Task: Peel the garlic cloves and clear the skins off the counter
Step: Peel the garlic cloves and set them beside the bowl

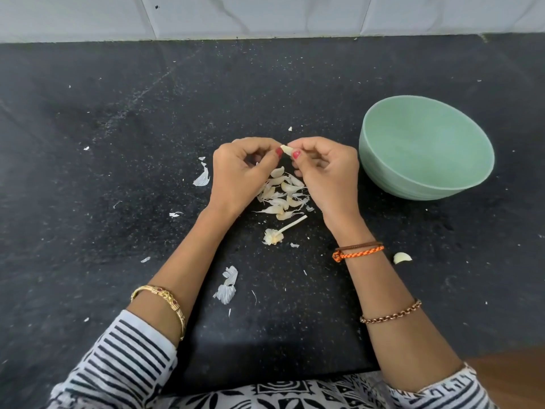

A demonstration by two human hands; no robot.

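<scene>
Both hands, left (240,169) and right (326,169), pinch one clove (286,149) above the pile (281,196) on the table (118,143). Peeling looks barely begun: the bowl (424,149) seems empty, skins (227,286) lie scattered, and a stray clove (402,257) waits.

Head-worn wide-angle view, looking forward and steeply down from close above.

The single camera sits above the person's chest and faces the black worktop (118,172), which fills most of the frame. A tiled wall (265,13) runs along the top edge, both forearms rise from the lower corners toward the centre, and the wide lens bows the worktop's far edge. There is no second view.
</scene>
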